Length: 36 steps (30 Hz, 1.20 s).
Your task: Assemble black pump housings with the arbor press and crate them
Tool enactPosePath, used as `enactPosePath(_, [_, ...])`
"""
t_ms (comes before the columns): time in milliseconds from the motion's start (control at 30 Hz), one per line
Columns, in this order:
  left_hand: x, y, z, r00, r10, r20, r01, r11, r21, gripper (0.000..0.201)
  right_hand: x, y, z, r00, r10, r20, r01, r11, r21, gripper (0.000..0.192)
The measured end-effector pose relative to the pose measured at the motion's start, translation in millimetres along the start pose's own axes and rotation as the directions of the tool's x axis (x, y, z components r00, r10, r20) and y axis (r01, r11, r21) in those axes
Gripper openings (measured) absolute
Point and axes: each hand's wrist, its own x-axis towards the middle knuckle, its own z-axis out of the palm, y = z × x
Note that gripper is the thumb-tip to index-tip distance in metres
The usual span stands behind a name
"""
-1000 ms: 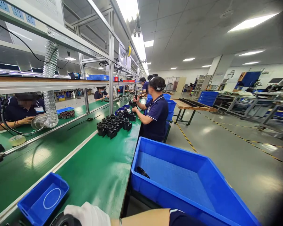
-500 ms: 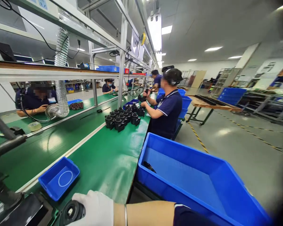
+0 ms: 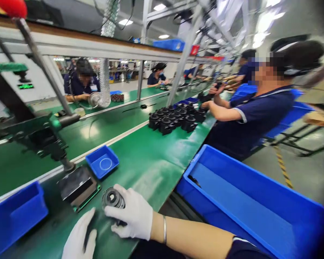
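Observation:
My right hand (image 3: pixel 136 212), in a white glove, is closed round a black round part (image 3: pixel 112 198) with a pale centre. Its fingers and thumb wrap the part's side, which hides some of it. Just left of it is my left hand (image 3: pixel 81 235), also gloved, with thumb and fingers apart and nothing between them. Beyond the hands, a press tool (image 3: pixel 52 140) stands over a dark metal block (image 3: pixel 77 185) on the green bench (image 3: pixel 148 172). Behind the part lies a small blue tray (image 3: pixel 102 162) with a white ring in it.
A large blue bin (image 3: pixel 240 194) stands along the bench's right edge, with a small black piece inside. Several black motor-like housings (image 3: pixel 175 118) stand farther up the bench. Beside them a co-worker (image 3: pixel 253 108) is seated. Another blue tray (image 3: pixel 18 216) is at left.
The view has swung left and down, bringing my left hand and the press tool into sight. My right hand still holds the black round part, now shown whole.

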Motion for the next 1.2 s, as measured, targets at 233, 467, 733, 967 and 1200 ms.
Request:
enactPosePath(233, [3.7,63.3,9.0,0.977,-0.161,0.143,0.199,0.926,-0.321,0.106,14.1,-8.9,-14.9,0.985,0.172,-0.001,-0.155,0.893,0.422,0.065])
enactPosePath(467, [23.7,79.9,28.4,0.976,-0.219,0.015,0.199,0.853,-0.482,0.105,11.6,24.9,0.6,0.920,0.364,-0.147,-0.131,0.638,0.759,0.031])
enactPosePath(733, [23.0,79.2,27.4,0.978,-0.209,0.018,0.187,0.828,-0.529,0.104,25.0,19.8,3.0,0.963,0.265,-0.050,-0.102,0.531,0.841,0.040])
enactPosePath(967, [14.9,68.6,36.1,0.986,-0.164,-0.015,0.123,0.790,-0.600,0.093,12.6,28.7,13.5,0.888,0.456,-0.061,-0.211,0.521,0.827,0.029])
enactPosePath(1200, [10.6,94.1,44.6,0.875,-0.305,-0.375,-0.086,0.665,-0.742,0.042,19.6,-12.7,27.5,0.938,0.343,-0.045,-0.121,0.449,0.885,0.034])
